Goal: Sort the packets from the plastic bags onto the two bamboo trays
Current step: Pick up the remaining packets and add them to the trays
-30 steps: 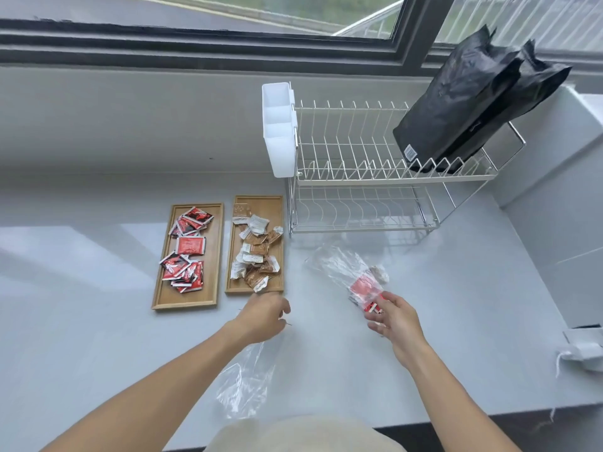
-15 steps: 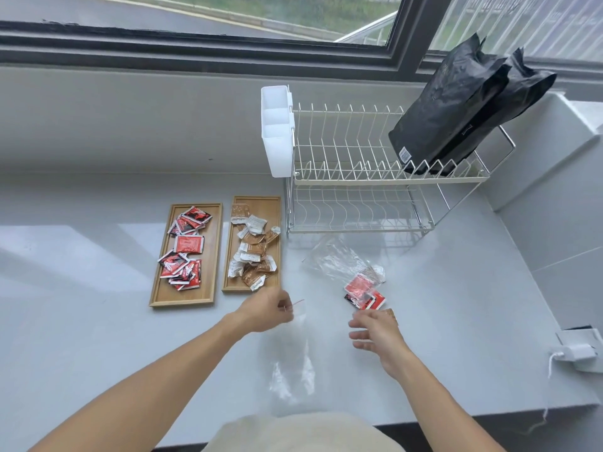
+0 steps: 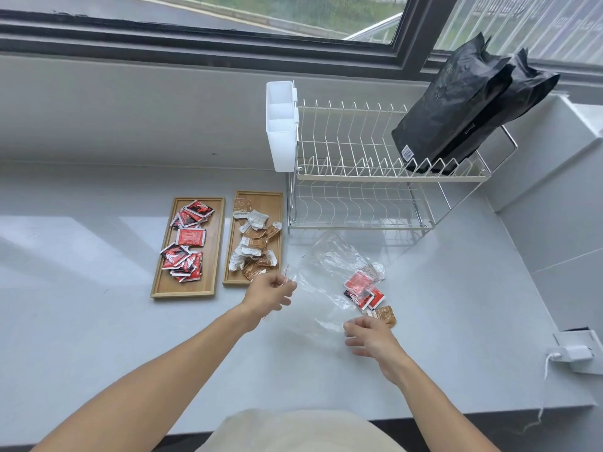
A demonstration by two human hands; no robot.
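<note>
Two bamboo trays lie side by side at the left. The left tray (image 3: 182,290) carries red packets (image 3: 188,237); the right tray (image 3: 261,200) carries brown and white packets (image 3: 254,247). My left hand (image 3: 270,295) pinches the top edge of a clear plastic bag (image 3: 321,318) by its red strip. My right hand (image 3: 372,337) grips the same bag's right side, so the film stretches between both hands. Behind it a second clear bag (image 3: 329,252) lies on the counter, with red packets (image 3: 360,283) and a brown packet (image 3: 385,316) at its mouth.
A white two-tier dish rack (image 3: 359,172) stands behind the bags, with a white cutlery caddy (image 3: 282,125) on its left end and two black pouches (image 3: 456,109) on top. A white plug and cable (image 3: 571,353) sit at the right counter edge. A wall rises at the right.
My right hand let go of the bag with the red packets, which now lies on the counter. It came down to the bag that my left hand lifted and moved right.
</note>
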